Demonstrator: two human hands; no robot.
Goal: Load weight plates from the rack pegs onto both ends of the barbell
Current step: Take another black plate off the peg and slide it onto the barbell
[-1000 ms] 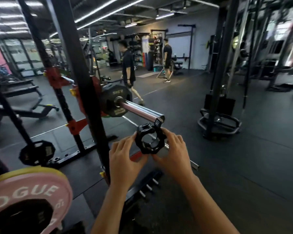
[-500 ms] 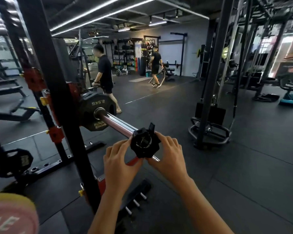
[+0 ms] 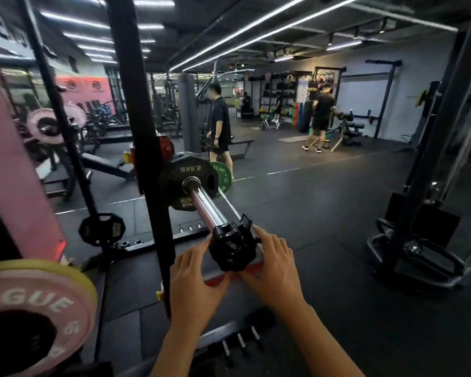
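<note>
Barbell sleeve juts toward the camera from the black rack upright, carrying a black 2.5KG plate pushed up near the upright. At the sleeve's outer end sits a black clamp collar, its lever raised. Left hand and right hand grip the collar from either side. A pink Rogue bumper plate fills the lower left corner.

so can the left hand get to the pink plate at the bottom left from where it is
Probably yes, once it lets go. The left hand is gripping the collar on the bar end with the right hand. The pink plate sits low and near, but the black rack post stands between them.
</note>
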